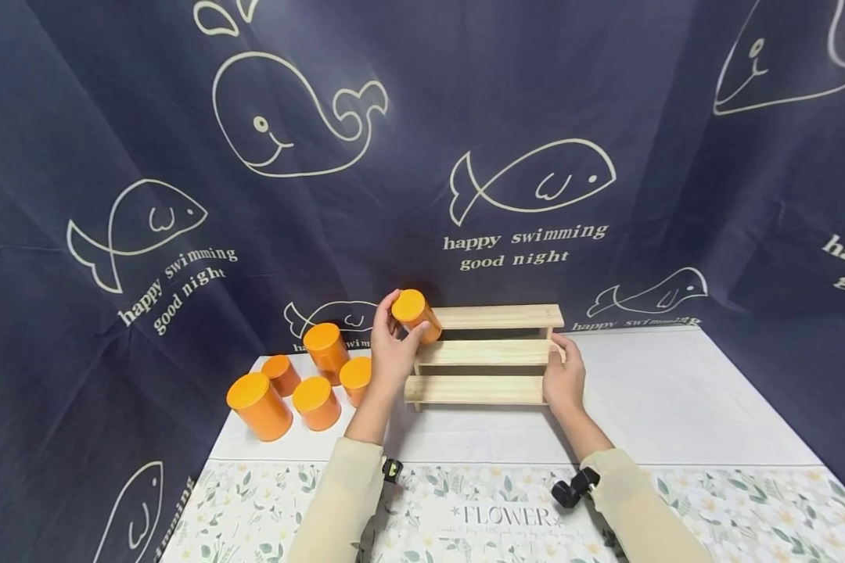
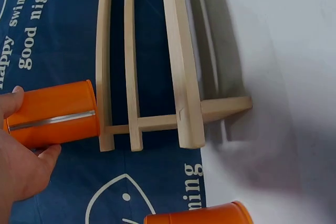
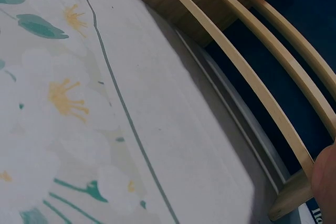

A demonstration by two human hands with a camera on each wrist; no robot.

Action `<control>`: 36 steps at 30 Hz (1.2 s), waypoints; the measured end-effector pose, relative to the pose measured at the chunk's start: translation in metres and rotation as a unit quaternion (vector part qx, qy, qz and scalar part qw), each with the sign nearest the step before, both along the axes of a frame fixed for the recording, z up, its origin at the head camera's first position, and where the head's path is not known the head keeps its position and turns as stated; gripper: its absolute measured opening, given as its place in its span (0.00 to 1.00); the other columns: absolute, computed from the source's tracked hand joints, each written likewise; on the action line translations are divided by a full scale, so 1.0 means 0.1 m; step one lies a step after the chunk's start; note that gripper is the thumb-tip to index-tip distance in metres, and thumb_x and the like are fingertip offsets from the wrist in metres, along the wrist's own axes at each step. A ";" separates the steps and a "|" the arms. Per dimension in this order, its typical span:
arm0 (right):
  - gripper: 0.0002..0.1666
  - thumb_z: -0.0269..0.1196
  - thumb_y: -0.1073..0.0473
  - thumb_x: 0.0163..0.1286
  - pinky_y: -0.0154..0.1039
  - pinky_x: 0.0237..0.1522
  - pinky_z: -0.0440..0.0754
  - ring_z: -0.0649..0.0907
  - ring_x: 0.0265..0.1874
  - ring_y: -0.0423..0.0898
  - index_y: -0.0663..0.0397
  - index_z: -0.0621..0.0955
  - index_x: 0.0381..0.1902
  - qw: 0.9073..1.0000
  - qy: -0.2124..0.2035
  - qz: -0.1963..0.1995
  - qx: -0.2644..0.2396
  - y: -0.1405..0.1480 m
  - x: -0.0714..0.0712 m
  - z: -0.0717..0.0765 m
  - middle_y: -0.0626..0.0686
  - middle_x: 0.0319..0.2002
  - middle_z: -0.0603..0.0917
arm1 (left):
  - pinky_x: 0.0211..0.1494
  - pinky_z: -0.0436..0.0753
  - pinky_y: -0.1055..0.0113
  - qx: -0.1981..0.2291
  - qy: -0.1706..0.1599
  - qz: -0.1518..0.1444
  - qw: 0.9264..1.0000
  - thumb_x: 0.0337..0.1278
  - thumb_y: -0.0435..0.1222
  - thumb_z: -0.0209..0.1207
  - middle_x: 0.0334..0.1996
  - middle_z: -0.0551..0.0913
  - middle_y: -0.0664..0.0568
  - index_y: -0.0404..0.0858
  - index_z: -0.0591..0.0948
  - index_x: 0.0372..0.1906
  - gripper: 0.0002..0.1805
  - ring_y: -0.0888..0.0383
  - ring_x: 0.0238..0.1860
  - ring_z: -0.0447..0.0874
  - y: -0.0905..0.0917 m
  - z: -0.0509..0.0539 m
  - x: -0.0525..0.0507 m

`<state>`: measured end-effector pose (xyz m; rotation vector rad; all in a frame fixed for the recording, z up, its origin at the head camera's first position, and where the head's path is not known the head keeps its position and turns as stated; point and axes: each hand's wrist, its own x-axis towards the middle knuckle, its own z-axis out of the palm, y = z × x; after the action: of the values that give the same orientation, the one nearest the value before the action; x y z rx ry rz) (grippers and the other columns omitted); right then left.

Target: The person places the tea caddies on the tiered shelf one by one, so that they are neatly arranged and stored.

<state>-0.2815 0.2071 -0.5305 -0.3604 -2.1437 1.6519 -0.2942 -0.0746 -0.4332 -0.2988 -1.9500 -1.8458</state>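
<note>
A pale wooden rack (image 1: 486,353) with three stepped slats stands against the dark cloth. My left hand (image 1: 392,352) holds an orange cylinder (image 1: 417,314) between thumb and fingers at the left end of the top slat. In the left wrist view that cylinder (image 2: 55,114) lies close to the end of the rack's outer slat (image 2: 103,66); whether they touch is unclear. My right hand (image 1: 565,378) grips the right end of the rack, and in the right wrist view only part of the hand (image 3: 324,177) shows beside the slats (image 3: 252,82).
Several orange cylinders (image 1: 259,406) of different sizes stand on the white surface (image 1: 648,399) left of the rack. A floral cloth (image 1: 767,508) covers the near part. The dark cloth (image 1: 408,102) with fish drawings hangs behind.
</note>
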 end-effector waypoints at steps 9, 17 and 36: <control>0.26 0.42 0.60 0.86 0.60 0.84 0.58 0.64 0.81 0.64 0.59 0.69 0.76 1.000 -0.001 0.004 0.011 0.00 0.00 0.03 0.65 0.77 0.70 | 0.80 0.73 0.49 -0.066 0.031 -0.024 0.997 0.60 0.32 0.74 0.73 0.75 0.45 0.41 0.68 0.78 0.43 0.47 0.73 0.77 -0.02 -0.06 -0.13; 0.27 0.41 0.58 0.87 0.60 0.84 0.59 0.65 0.81 0.63 0.58 0.68 0.77 1.000 -0.014 0.008 0.017 0.00 0.01 0.05 0.65 0.77 0.69 | 0.77 0.77 0.53 -0.118 0.021 -0.021 0.993 0.61 0.40 0.74 0.74 0.75 0.45 0.46 0.63 0.82 0.48 0.48 0.72 0.78 -0.04 -0.13 -0.28; 0.27 0.41 0.58 0.86 0.60 0.84 0.58 0.64 0.82 0.62 0.57 0.68 0.77 1.000 -0.019 0.006 0.012 0.01 0.03 0.05 0.64 0.78 0.70 | 0.57 0.89 0.52 -0.243 0.039 0.110 0.963 0.53 0.44 0.78 0.53 0.88 0.39 0.34 0.76 0.72 0.43 0.44 0.52 0.90 0.13 -0.27 -0.37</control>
<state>-0.2788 0.2085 -0.5259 -0.3757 -2.1967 1.6367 -0.3311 -0.0612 -0.4597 -0.2836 -2.2560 -1.1852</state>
